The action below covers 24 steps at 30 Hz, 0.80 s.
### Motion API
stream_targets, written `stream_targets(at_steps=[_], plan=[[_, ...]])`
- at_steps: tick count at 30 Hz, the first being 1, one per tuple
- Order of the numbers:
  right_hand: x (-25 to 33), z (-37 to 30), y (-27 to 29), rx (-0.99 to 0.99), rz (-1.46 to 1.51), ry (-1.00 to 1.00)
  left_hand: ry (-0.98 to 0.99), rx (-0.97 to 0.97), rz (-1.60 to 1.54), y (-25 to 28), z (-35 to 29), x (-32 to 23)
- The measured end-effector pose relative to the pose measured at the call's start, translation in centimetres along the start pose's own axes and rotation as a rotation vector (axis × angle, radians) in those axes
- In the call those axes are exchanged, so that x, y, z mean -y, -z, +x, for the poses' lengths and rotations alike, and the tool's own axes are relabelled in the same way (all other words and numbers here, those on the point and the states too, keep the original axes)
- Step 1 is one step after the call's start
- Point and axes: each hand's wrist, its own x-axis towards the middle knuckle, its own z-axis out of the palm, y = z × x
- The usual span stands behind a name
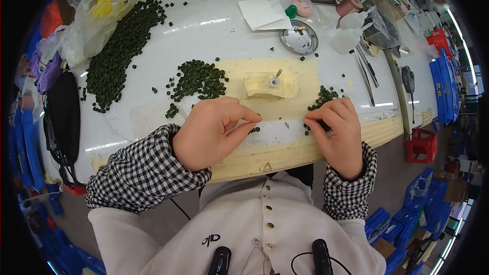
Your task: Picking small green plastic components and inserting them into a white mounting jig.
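My left hand [216, 131] is over the front edge of the table, its thumb and index finger brought together. Whatever is in that pinch is too small to make out; a few small dark green pieces [254, 130] lie by the thumb. Closed in a similar pinch, my right hand [338, 135] is beside a small heap of dark green pieces [324, 95], and its fingertips hide what they hold, if anything. Between and beyond the hands stands a block wrapped in yellowish tape [254, 91] with a short upright pin [277, 75] on top.
A medium heap of green pieces [198, 79] lies left of the block, a much larger one [122, 53] farther left. Behind are a round metal dish [298, 43] and white paper [257, 12]. Tweezers [364, 79] and a dark-handled tool [409, 84] lie at the right.
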Motion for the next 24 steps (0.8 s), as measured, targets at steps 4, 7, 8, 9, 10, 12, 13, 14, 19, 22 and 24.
stream_targets(at_steps=[4,7,8,9,10,12,13,14,19,22,24], plan=[[0.2,0.0,-1.1,-0.027,-0.053,0.011,0.274,0.05,-0.554,0.6,0.3,-0.2],[0.4,-0.2,-1.7,-0.067,-0.102,0.024,0.442,0.029,-1.123,0.8,0.5,-0.1],[0.5,-0.3,-1.7,-0.085,-0.116,0.034,0.458,-0.005,-1.164,0.7,0.5,-0.1],[0.5,-0.5,-1.7,-0.101,-0.127,0.046,0.476,-0.044,-1.204,0.5,0.4,-0.2],[0.7,-0.7,-1.7,-0.099,-0.143,0.05,0.493,-0.083,-1.244,0.4,0.3,-0.3],[0.9,-1.2,-1.3,-0.095,-0.176,0.059,0.511,-0.126,-1.266,0.3,0.2,-0.6],[1.0,-1.5,-1.3,-0.085,-0.193,0.048,0.52,-0.148,-1.277,0.3,0.2,-0.6],[1.0,-1.6,-1.4,-0.09,-0.192,0.044,0.499,-0.152,-1.255,0.2,0.2,-0.5],[1.5,-1.7,-1.9,-0.114,-0.222,0.018,0.439,-0.115,-1.226,0.0,0.2,0.3],[1.8,-1.8,-2.0,-0.111,-0.248,0.014,0.382,-0.029,-1.307,0.1,-0.1,1.1],[2.0,-2.0,-2.2,-0.106,-0.252,-0.007,0.419,-0.016,-1.31,0.1,-0.2,0.4]])
